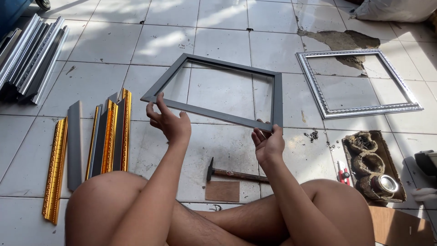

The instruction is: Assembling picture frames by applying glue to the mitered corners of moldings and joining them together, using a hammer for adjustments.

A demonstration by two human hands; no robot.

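On a sunlit tiled floor (227, 41), a seated person lifts a grey picture frame (218, 114) level for inspection. The left hand (169, 120) and right hand (268, 142) each grip its near rail; a hammer (236, 174) lies below.

Down on the tiled floor (227, 41) between my knees lies a hammer (236, 174) beside a brown board piece (222, 191). Off to my left, gold moulding strips (110, 136) and a grey strip (74, 146), with silver lengths (32, 57) stacked beyond. To my right, an ornate silver frame (359, 110) lies flat, and nearer me a grimy tray (375, 168) with a red cutter (344, 174) alongside
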